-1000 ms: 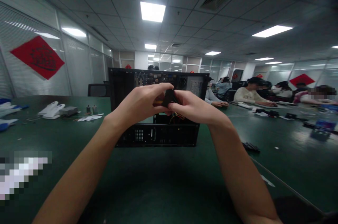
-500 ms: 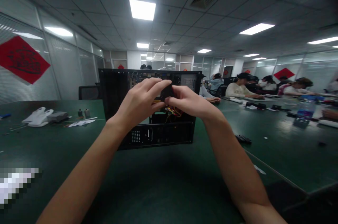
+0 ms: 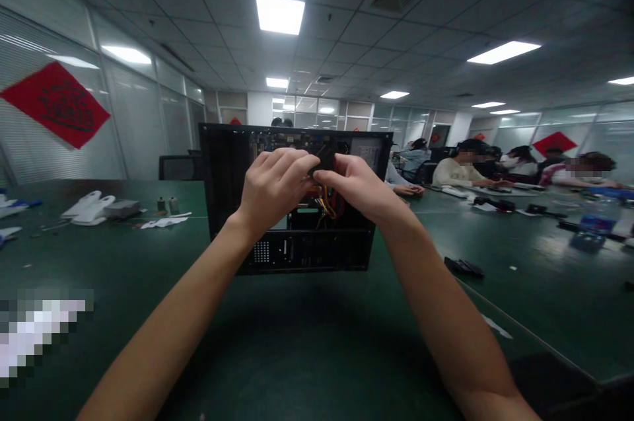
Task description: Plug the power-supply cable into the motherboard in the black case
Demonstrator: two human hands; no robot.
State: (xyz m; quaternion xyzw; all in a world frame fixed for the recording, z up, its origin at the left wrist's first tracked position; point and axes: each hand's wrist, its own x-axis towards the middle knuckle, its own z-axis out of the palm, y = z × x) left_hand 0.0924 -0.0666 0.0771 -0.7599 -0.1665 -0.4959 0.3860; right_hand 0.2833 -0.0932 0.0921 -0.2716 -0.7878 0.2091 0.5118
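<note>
A black open computer case (image 3: 225, 196) stands upright on the green table (image 3: 297, 342), its inside facing me. Both my hands are raised in front of its upper middle. My left hand (image 3: 275, 186) and my right hand (image 3: 359, 186) pinch a small black part (image 3: 321, 162) between their fingertips. Red and yellow wires (image 3: 329, 204) hang from it into the case. A circuit board shows along the top of the case behind my fingers.
White objects and a grey box (image 3: 99, 208) lie at the left with small bottles and paper scraps (image 3: 163, 221). A small black item (image 3: 463, 267) lies to the right of the case. Several people (image 3: 465, 170) sit along the table at the far right.
Both hands have risen a little with the black part, from the case's middle to its upper half. More of the red and yellow wires now shows under them.
</note>
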